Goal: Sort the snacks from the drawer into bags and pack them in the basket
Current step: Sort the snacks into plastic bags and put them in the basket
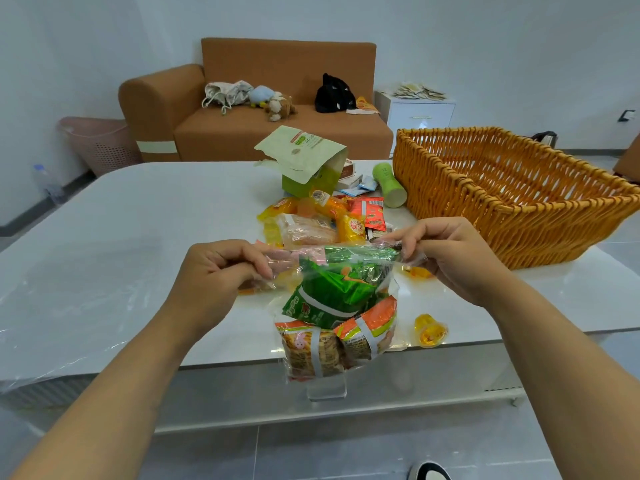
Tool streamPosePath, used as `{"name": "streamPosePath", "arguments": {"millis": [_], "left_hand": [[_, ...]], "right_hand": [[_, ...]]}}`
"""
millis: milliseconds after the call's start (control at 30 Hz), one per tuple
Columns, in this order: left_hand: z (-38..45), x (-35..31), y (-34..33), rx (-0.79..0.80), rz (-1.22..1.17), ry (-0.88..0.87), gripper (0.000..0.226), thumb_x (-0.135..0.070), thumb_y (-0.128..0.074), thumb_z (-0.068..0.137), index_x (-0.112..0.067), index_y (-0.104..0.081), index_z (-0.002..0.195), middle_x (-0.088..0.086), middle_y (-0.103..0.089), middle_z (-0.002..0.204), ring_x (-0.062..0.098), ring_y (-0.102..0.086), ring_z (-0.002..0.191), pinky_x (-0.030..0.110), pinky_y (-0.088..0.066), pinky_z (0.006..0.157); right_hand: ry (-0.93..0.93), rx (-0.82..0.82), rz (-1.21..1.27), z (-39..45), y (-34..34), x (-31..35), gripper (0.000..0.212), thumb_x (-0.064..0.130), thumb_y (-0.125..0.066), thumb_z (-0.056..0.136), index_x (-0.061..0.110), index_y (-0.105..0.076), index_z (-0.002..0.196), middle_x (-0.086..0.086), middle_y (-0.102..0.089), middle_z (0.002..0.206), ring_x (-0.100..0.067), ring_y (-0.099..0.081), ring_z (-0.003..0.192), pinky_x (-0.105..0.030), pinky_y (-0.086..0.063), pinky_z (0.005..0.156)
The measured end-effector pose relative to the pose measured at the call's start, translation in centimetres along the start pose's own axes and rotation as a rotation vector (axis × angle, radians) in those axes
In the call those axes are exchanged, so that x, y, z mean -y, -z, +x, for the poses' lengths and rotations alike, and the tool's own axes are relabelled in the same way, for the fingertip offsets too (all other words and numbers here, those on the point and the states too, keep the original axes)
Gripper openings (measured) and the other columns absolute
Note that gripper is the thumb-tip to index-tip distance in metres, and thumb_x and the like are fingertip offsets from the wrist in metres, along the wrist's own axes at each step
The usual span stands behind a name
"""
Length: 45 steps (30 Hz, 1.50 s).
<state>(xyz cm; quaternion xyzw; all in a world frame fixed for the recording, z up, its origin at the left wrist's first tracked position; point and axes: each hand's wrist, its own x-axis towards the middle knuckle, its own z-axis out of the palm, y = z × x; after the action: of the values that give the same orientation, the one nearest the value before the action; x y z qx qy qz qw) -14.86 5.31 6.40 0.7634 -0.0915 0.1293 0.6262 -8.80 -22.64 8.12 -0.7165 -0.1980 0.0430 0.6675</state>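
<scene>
Head view. Two hands seen, one clear plastic bag (pixel 337 306) held between them, above the near edge of the white table (pixel 138 244). Left hand (pixel 216 275) pinched the left top corner of the bag; right hand (pixel 457 258) pinched the right top corner, fingers curled on the plastic. Hands apart, the bag mouth stretched flat between them.

Inside the bag, counted: one green packet (pixel 332 289) on top, tilted, and two orange packets (pixel 339 344) below, side by side, with white bands. Bag transparent, wrinkled, hanging down past the table edge.

On the table, counted: one woven basket (pixel 519 202), orange-brown, at the right far side; one pile of loose snacks (pixel 322 220), yellow, orange and red wrappers, exact number not possible to tell; one pale green paper bag (pixel 304 157), torn open, behind the pile; one green bottle (pixel 389 185), lying between the pile and the basket. Two yellow jelly cups: one (pixel 429 330) at the near table edge, right of the bag, another (pixel 417 271) partly hidden under the right hand.

Far side: one brown sofa (pixel 259 98).
</scene>
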Motion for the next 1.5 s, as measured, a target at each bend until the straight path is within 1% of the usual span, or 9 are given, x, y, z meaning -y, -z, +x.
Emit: {"name": "streamPosePath", "arguments": {"millis": [200, 400, 467, 633, 800, 1033, 1167, 1333, 1500], "left_hand": [[-0.1, 0.3, -0.1, -0.013, -0.100, 0.011, 0.024, -0.008, -0.053, 0.078, -0.001, -0.071, 0.063, 0.010, -0.077, 0.084, 0.021, -0.074, 0.087, 0.025, -0.059, 0.073], [0.0, 0.0, -1.4, -0.151, 0.092, 0.004, 0.020, -0.008, -0.083, 0.068, -0.005, -0.067, 0.057, 0.002, -0.076, 0.075, 0.015, -0.074, 0.077, 0.023, -0.059, 0.071], [0.0, -0.2, -1.4, -0.113, 0.050, 0.030, 0.022, 0.000, -0.084, 0.065, 0.000, -0.063, 0.058, 0.003, -0.077, 0.079, 0.015, -0.075, 0.079, 0.025, -0.060, 0.072], [-0.2, -0.7, -1.5, -0.099, 0.012, 0.065, 0.035, 0.010, -0.081, 0.064, -0.004, -0.050, 0.070, -0.004, -0.077, 0.080, 0.012, -0.075, 0.078, 0.021, -0.059, 0.064], [-0.2, -1.0, -1.4, -0.091, -0.001, 0.086, 0.041, -0.004, -0.086, 0.058, -0.008, -0.049, 0.076, 0.008, -0.076, 0.094, 0.023, -0.075, 0.083, 0.040, -0.061, 0.076], [-0.5, -1.9, -2.3, -0.058, -0.033, 0.069, 0.038, 0.010, -0.081, 0.064, -0.004, -0.048, 0.077, -0.007, -0.076, 0.090, 0.019, -0.075, 0.077, 0.023, -0.059, 0.067], [-0.6, -1.8, -1.8, -0.048, -0.024, 0.063, 0.040, 0.000, -0.083, 0.060, -0.007, -0.048, 0.077, -0.004, -0.077, 0.094, 0.021, -0.075, 0.078, 0.028, -0.061, 0.071], [-0.5, -1.2, -1.3, -0.040, -0.016, 0.070, 0.039, 0.010, -0.081, 0.065, -0.009, -0.048, 0.077, 0.001, -0.077, 0.096, 0.024, -0.075, 0.082, 0.033, -0.061, 0.076], [-0.2, -0.8, -1.1, -0.039, -0.047, 0.076, 0.039, 0.010, -0.081, 0.063, -0.008, -0.050, 0.078, 0.004, -0.077, 0.093, 0.024, -0.075, 0.081, 0.032, -0.061, 0.076]], "right_hand": [[-0.032, -0.054, -0.083, 0.5, 0.1, -0.7, 0.029, -0.002, -0.044, 0.066, 0.009, -0.065, 0.051, -0.012, -0.075, 0.088, -0.047, -0.049, 0.077, -0.040, -0.033, 0.067], [0.088, -0.135, -0.193, -0.1, -1.3, 0.2, 0.041, -0.019, -0.036, 0.080, 0.003, -0.054, 0.052, -0.015, -0.071, 0.082, 0.002, -0.058, 0.051, -0.009, -0.042, 0.052], [0.127, -0.162, -0.261, 0.0, -1.2, 0.0, 0.042, -0.020, -0.036, 0.080, 0.002, -0.055, 0.050, -0.009, -0.075, 0.084, -0.001, -0.068, 0.072, -0.021, -0.055, 0.073], [0.168, -0.237, -0.429, -0.2, -0.6, 1.2, 0.037, -0.018, -0.043, 0.075, 0.006, -0.063, 0.054, 0.009, -0.072, 0.103, -0.003, -0.063, 0.109, -0.038, -0.046, 0.103], [0.429, -0.223, -0.624, -1.6, -3.8, 4.1, 0.027, 0.009, -0.054, 0.076, 0.022, -0.072, 0.092, 0.009, -0.065, 0.119, -0.002, -0.051, 0.125, -0.028, -0.040, 0.108], [0.431, -0.103, -1.388, -1.1, -8.8, 1.5, 0.059, 0.050, -0.028, 0.094, 0.012, -0.059, 0.127, -0.006, -0.067, 0.121, -0.026, -0.056, 0.123, -0.047, -0.039, 0.105], [0.383, -0.101, -1.387, -1.1, -8.4, -0.1, 0.077, 0.059, -0.007, 0.098, 0.012, -0.065, 0.114, -0.004, -0.071, 0.094, -0.027, -0.065, 0.087, -0.038, -0.046, 0.085], [0.224, -0.102, -1.477, -1.0, -6.3, -0.1, 0.089, 0.072, 0.002, 0.088, 0.017, -0.063, 0.111, -0.001, -0.067, 0.100, -0.024, -0.059, 0.094, -0.036, -0.034, 0.081], [0.118, -0.166, -1.095, -1.0, -2.8, 0.0, 0.071, 0.077, -0.042, 0.072, 0.022, -0.065, 0.111, 0.009, -0.062, 0.100, -0.013, -0.056, 0.095, -0.028, -0.042, 0.078]]}}
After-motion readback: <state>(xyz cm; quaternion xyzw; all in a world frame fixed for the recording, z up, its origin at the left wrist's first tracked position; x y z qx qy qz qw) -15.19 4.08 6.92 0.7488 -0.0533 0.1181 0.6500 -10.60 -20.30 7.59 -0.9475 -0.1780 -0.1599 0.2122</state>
